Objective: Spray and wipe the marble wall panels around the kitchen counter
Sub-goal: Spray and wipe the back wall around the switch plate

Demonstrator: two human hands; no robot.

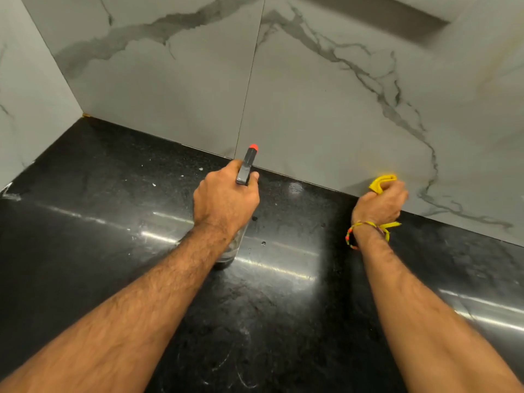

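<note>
My left hand (225,201) grips a spray bottle (246,168) with a dark head and an orange nozzle tip that points at the seam between two marble wall panels (175,89). The bottle's clear body shows below my wrist, over the counter. My right hand (381,204) holds a bunched yellow cloth (381,182) against the bottom of the right panel (334,114), just above the counter's back edge. A piece of the cloth hangs out under that wrist, beside a coloured thread bracelet.
A glossy black stone counter (113,222) runs below the panels, with white specks, small droplets and bright light reflections. A side marble wall (25,95) meets the back wall at the far left corner. A dark recess (397,18) sits high on the right.
</note>
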